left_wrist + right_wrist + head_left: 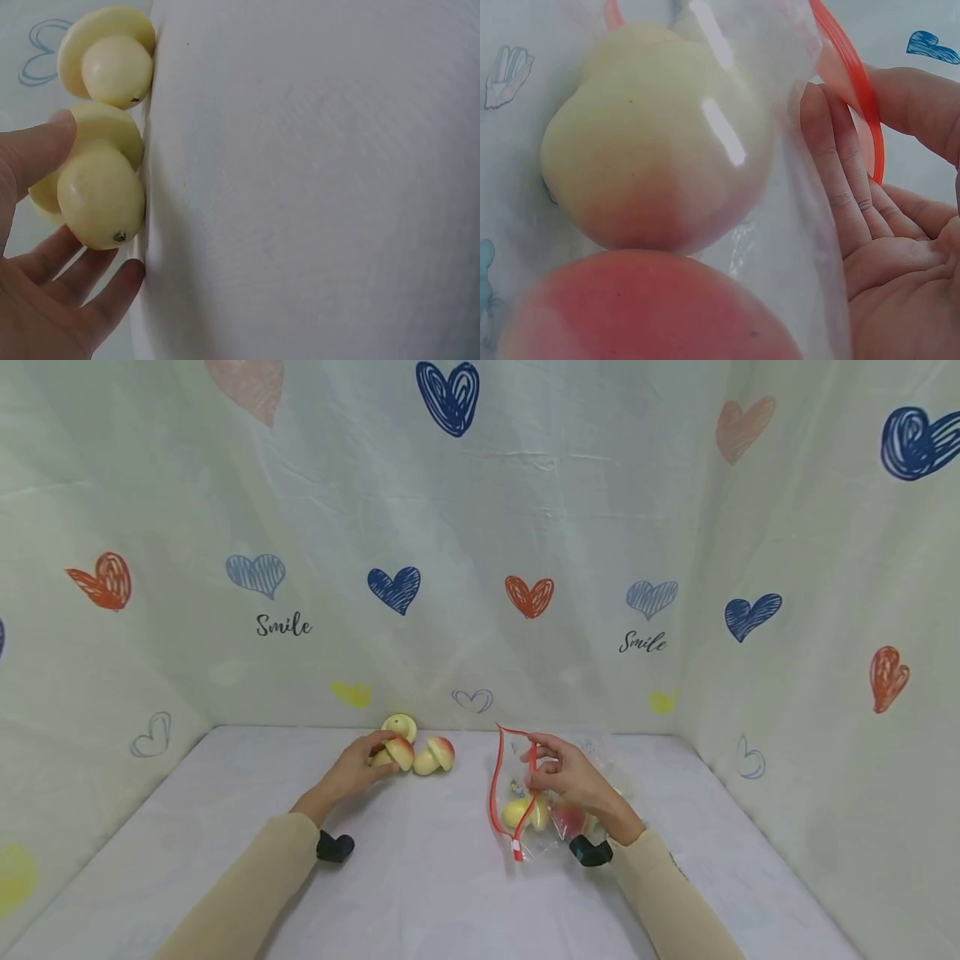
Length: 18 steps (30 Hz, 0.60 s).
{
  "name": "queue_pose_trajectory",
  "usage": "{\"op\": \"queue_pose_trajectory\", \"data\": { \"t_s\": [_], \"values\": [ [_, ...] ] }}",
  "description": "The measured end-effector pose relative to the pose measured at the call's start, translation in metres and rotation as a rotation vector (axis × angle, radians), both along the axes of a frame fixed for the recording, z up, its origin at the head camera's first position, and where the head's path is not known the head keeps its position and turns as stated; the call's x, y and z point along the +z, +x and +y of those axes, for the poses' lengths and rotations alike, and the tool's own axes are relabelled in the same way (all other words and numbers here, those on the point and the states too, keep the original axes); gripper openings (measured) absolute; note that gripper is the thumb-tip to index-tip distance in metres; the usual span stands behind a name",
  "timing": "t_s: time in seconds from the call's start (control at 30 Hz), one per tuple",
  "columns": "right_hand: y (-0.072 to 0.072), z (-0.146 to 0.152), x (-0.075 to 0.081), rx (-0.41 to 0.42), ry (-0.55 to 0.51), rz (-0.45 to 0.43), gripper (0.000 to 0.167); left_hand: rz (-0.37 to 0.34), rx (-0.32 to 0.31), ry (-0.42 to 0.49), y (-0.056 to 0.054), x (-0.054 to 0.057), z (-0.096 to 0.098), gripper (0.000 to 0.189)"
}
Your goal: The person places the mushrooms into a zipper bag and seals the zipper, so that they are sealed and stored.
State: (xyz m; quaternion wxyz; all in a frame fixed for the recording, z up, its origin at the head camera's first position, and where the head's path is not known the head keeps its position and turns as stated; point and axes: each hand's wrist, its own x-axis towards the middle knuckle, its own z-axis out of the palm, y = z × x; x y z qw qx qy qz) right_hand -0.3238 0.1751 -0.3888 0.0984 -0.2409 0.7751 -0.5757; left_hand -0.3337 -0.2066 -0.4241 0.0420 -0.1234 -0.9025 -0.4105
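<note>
three mushrooms (432,760) cluster where white tabletop (420,868) nears heart-printed backdrop (457,510).

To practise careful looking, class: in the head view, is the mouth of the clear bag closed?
No, the clear bag shows its red edges standing apart in a loop, with the right hand gripping one.

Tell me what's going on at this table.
A person is working with both hands. The left hand grips a mushroom-shaped piece, yellow with a red-tinged cap. A second piece sits just behind it and a third piece to its right, all outside the bag. The right hand pinches the red edge of that clear bag, which has more pieces inside.
</note>
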Motion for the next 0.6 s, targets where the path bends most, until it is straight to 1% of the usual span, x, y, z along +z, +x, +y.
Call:
{"op": "queue_pose_trajectory", "data": {
  "t_s": [0.13,0.27,0.5,0.6],
  "values": [
    [-0.0008,0.0008,-0.0009,0.0,-0.003,0.008,0.069,0.009,0.003,-0.019,-0.0021,-0.0011,0.0008,0.059],
    [-0.0016,0.0011,-0.0012,0.003,0.001,0.012,0.069,0.024,0.0,-0.016,-0.0033,-0.0019,0.0022,0.056],
    [-0.0001,0.0002,-0.0011,-0.029,0.023,-0.002,0.068,0.0,0.012,-0.004,-0.0015,-0.0006,0.0061,0.055],
    [-0.001,0.0006,-0.0022,-0.02,0.016,0.008,0.068,0.003,0.019,-0.015,-0.0016,-0.0004,0.0072,0.055]
  ]
}}
